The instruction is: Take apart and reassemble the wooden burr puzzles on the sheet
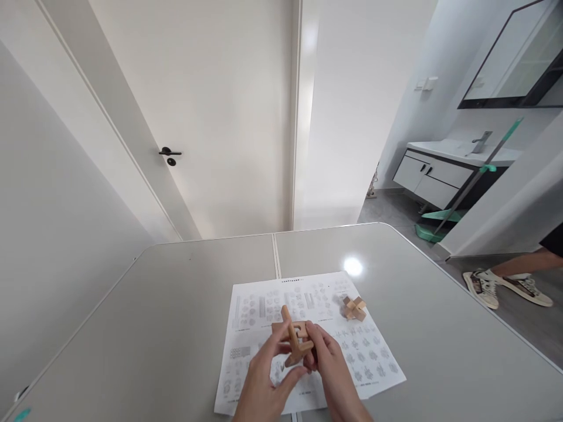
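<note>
Between my two hands is a partly assembled wooden burr puzzle (291, 333), made of light-brown notched bars that cross each other. One bar slants up and away from me, and a rounded notch shows in another. My left hand (263, 378) curves around the puzzle's left side, index finger and thumb against the bars. On the right side, my right hand (331, 362) pinches the bars, with its lower fingers partly hidden beneath. Under both hands lies a white printed sheet (253, 346) with rows of small diagrams. A second wooden burr puzzle (354, 308), cross-shaped, rests on its right part.
The grey folding table (176, 328) has a seam down its middle. Beyond it are a white door (220, 117) with a black handle, and a washbasin cabinet (435, 173). A green broom and dustpan (433, 228) stand near a person's legs (519, 275) at the right.
</note>
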Tool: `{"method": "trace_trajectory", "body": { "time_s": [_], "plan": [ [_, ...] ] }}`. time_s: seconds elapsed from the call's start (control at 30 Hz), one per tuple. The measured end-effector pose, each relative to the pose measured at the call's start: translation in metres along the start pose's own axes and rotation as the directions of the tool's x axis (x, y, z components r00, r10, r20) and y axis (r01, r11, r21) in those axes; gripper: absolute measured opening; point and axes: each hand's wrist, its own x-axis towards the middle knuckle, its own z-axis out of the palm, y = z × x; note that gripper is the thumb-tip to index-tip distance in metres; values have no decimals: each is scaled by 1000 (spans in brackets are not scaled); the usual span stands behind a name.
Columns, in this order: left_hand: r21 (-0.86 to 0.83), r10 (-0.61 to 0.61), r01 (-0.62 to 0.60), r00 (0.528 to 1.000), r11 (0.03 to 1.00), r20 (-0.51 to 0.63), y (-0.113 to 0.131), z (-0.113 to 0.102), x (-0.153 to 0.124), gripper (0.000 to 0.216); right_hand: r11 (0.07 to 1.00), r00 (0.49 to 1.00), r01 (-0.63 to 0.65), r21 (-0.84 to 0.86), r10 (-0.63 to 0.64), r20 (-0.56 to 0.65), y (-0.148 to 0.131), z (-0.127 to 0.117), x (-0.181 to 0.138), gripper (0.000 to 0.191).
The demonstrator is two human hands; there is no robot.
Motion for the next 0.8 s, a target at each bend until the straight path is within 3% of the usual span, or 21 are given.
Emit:
{"method": "trace_trajectory", "body": {
  "time_s": [0.1, 0.2, 0.3, 0.37, 0.43, 0.53, 0.6, 0.8],
  "plan": [
    [36, 95, -98, 993, 995, 68, 4, 5, -2, 33, 999, 1000, 17, 39, -16, -26, 1, -2, 9, 50],
    [32, 163, -167, 983, 985, 84, -2, 7, -8, 28, 997, 994, 65, 49, -60, -87, 0, -10, 20, 48],
    [36, 31, -27, 992, 999, -126, -16, -6, -6, 36, 996, 990, 87, 11, -85, -113, -4, -21, 26, 48],
    [102, -104, 137, 956, 985, -275, -26, -27, 5, 45, 996, 990, 88, -28, -90, -109, -6, -28, 26, 48],
    [244, -141, 239, 923, 940, -358, -36, -53, 21, 46, 995, 992, 77, -56, -82, -93, -7, -31, 23, 49],
    [495, -56, 280, 906, 822, -420, -52, -86, 46, 51, 996, 995, 58, -69, -63, -71, -5, -31, 19, 50],
    [548, -2, 262, 904, 794, -428, -62, -98, 59, 52, 996, 996, 56, -65, -60, -60, -3, -30, 18, 50],
    [598, 105, 246, 865, 763, -490, -75, -101, 73, 58, 989, 997, 83, -121, -83, 5, -3, -27, 17, 53]
  ]
}}
